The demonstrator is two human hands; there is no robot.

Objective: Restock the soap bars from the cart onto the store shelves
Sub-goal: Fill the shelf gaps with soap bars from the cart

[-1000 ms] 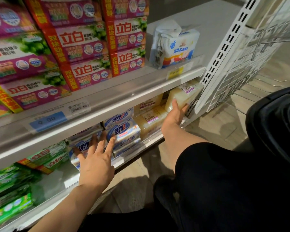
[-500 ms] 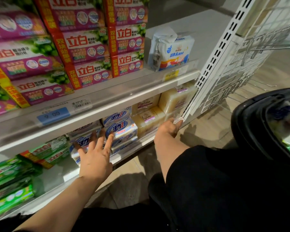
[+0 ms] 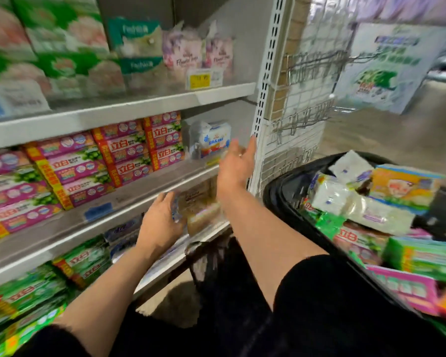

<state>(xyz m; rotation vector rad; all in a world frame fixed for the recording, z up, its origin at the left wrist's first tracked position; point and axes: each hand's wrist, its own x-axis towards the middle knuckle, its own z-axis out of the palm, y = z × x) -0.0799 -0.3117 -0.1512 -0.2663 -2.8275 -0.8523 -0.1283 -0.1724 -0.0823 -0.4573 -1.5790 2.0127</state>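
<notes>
My left hand (image 3: 162, 222) hovers with relaxed fingers in front of the blue and yellow soap bars (image 3: 201, 212) on the low shelf, holding nothing. My right hand (image 3: 236, 164) is raised with straight fingers in front of the middle shelf (image 3: 129, 199), near a white and blue soap pack (image 3: 211, 139), and is empty. Pink and red soap packs (image 3: 93, 166) fill the middle shelf's left. The black cart (image 3: 276, 191) at the right holds several soap packs (image 3: 366, 210) in white, green, pink and orange wrappers.
A white perforated shelf upright (image 3: 264, 99) stands just right of my right hand, with a wire grid panel (image 3: 307, 106) and hooks beyond it. Green soap packs (image 3: 29, 295) lie on the low shelf at left. The top shelf (image 3: 139, 106) carries boxed goods.
The view has swung up and right, so the cart's contents show. My right hand left the yellow bars on the low shelf and rose, empty, to the middle shelf. My left hand shifted right.
</notes>
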